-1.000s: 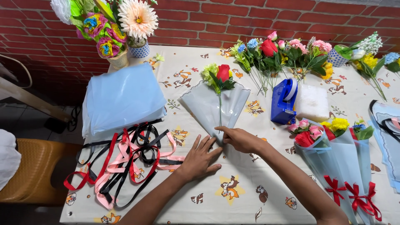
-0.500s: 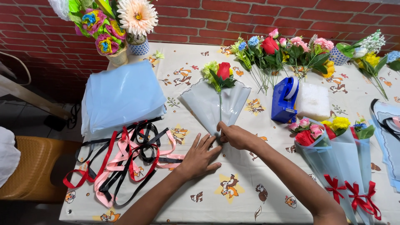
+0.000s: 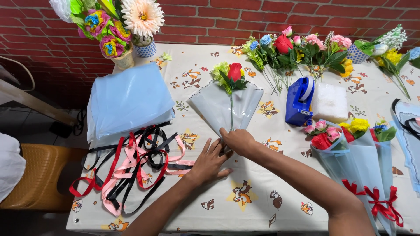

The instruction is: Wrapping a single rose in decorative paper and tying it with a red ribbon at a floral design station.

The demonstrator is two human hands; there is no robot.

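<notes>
Hands: two are seen; the left hand (image 3: 209,162) is laid flat on the table (image 3: 245,205) with fingers spread open, and the right hand (image 3: 236,140) is closed on the lower tip of the wrap (image 3: 205,105).
Wrap: one pale blue sheet is spread as a fan at mid-table, with one red rose (image 3: 235,71) and a green sprig laid on it, the stem running down to the pinched tip.
Sheets: one stack (image 3: 129,100) is placed left of the wrap.
Ribbons: a tangle (image 3: 131,164) of red, pink and black is lying below the stack; the number cannot be told.
Bouquets: three finished ones (image 3: 350,148) are lying at the right.
Dispenser: one blue tape dispenser (image 3: 299,101) is standing right of the wrap.
Foam: one white block (image 3: 330,102) is set beside the dispenser.
</notes>
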